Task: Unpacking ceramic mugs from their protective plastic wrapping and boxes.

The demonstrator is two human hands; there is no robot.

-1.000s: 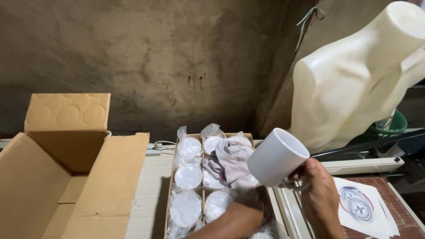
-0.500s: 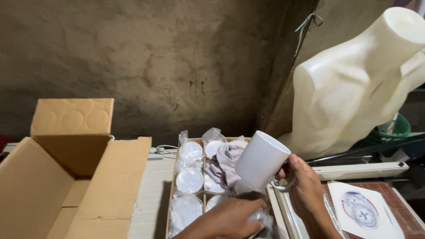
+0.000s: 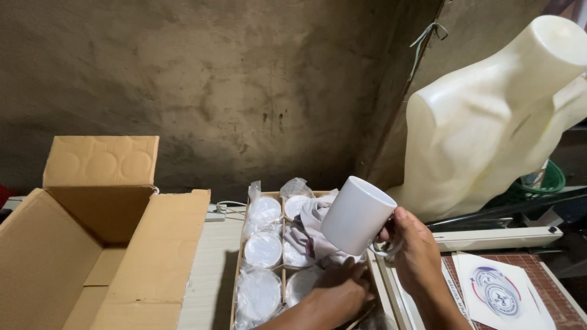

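My right hand (image 3: 414, 255) grips a plain white mug (image 3: 356, 215) by its handle and holds it tilted above a divided cardboard tray (image 3: 239, 255). The tray holds several white mugs wrapped in clear plastic (image 3: 263, 249), plus a crumpled grey cloth (image 3: 310, 227). My left hand (image 3: 337, 294) reaches into the tray's near right part, just under the held mug, fingers curled down among the wrapping; what it touches is hidden.
A large open cardboard box (image 3: 92, 244) stands at the left. A cream mannequin torso (image 3: 489, 122) leans at the right. White sheets with a round blue print (image 3: 496, 292) lie on a reddish mat beside a paper cutter (image 3: 489, 237). A rough concrete wall stands behind.
The mug in my right hand has moved left and lower, over the tray. My left hand has come forward into the tray beneath it.
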